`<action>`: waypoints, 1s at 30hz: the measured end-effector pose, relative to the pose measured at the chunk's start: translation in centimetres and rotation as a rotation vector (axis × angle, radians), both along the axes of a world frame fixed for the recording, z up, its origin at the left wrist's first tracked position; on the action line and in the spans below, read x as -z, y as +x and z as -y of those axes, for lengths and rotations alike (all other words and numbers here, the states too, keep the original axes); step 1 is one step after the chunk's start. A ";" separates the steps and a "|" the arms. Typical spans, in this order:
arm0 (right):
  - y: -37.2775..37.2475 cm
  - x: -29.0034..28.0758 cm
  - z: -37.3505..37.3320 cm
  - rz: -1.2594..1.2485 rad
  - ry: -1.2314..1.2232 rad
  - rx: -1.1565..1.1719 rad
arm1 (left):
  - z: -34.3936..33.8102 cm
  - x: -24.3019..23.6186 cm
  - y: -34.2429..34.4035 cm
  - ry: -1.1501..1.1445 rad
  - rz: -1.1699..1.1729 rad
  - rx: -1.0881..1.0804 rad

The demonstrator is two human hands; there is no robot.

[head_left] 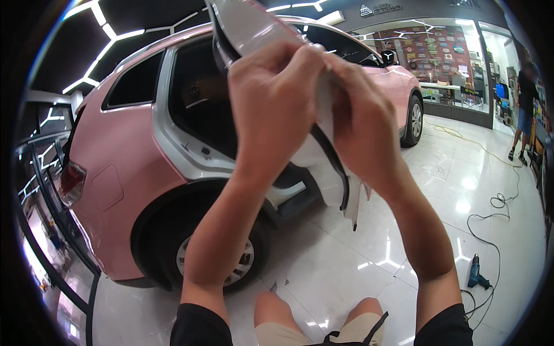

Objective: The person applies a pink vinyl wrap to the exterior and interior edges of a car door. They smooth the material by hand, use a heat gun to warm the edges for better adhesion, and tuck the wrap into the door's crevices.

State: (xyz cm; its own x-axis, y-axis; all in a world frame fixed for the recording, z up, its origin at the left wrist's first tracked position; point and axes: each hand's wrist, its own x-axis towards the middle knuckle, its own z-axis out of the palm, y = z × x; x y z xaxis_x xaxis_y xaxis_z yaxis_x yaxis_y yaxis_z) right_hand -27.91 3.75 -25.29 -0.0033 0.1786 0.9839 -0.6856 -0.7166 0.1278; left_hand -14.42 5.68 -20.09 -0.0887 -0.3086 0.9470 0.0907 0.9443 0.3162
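Working at the pink car's (130, 153) open rear door (316, 170), your left hand (274, 98) and right hand (365, 118) curl close together along its edge; whether either grip pinches anything, I can't tell. Next likely calls for a steady touch.

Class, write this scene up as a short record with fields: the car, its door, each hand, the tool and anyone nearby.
Car: pink
Rear door: open
Left hand: raised at door edge, grip unclear
Right hand: beside it, grip unclear
Heat gun: teal, on floor, right side
Person: standing, far right
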 end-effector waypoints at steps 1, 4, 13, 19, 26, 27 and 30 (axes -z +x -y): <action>0.0 0.0 0.0 -0.004 -0.004 0.001 | -0.6 0.4 0.5 0.032 0.036 -0.007; 0.5 0.2 -0.1 -0.021 0.038 -0.044 | -0.7 1.1 1.6 0.054 0.111 -0.050; 0.6 0.2 -0.9 -0.015 0.100 -0.108 | -0.6 0.6 0.3 -0.059 0.081 -0.123; 0.5 0.4 -0.3 0.003 0.015 -0.088 | 0.8 0.8 -1.2 -0.064 -0.124 0.003; 0.7 0.8 0.3 0.024 0.020 -0.126 | 2.8 1.0 -1.2 -0.246 -0.144 -0.086; 0.8 0.6 0.3 0.024 0.011 -0.131 | 3.0 0.8 -1.1 -0.293 -0.143 -0.126; -0.1 0.6 -0.4 -0.012 0.070 -0.055 | 2.4 0.9 -0.8 -0.355 -0.114 -0.105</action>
